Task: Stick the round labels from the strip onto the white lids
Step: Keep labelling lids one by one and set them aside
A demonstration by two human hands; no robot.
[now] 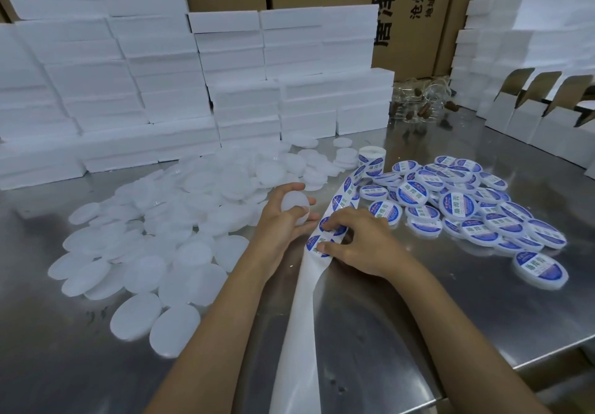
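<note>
Hands meet near the middle of the steel worktop. The left hand curls its fingers and thumb round one plain white lid, held tilted just above the worktop. The right hand sits just beside it, fingertips pressing on the label strip, with the thumb on a round blue label nearer the person; whether it is pinching a label or only pressing cannot be told.

From under the right hand the strip runs two ways: its bare white backing trails toward the person and off the near edge, while the labelled part climbs away to a small roll standing beyond the hands.

To the left of the left hand and beyond it spreads a wide heap of unlabelled white lids, many overlapping. To the right of the right hand lies a pile of labelled lids, blue faces up, one of them lying apart nearer the person.

Farther off, beyond both heaps, stand stacks of white foam boxes with cardboard cartons behind.
</note>
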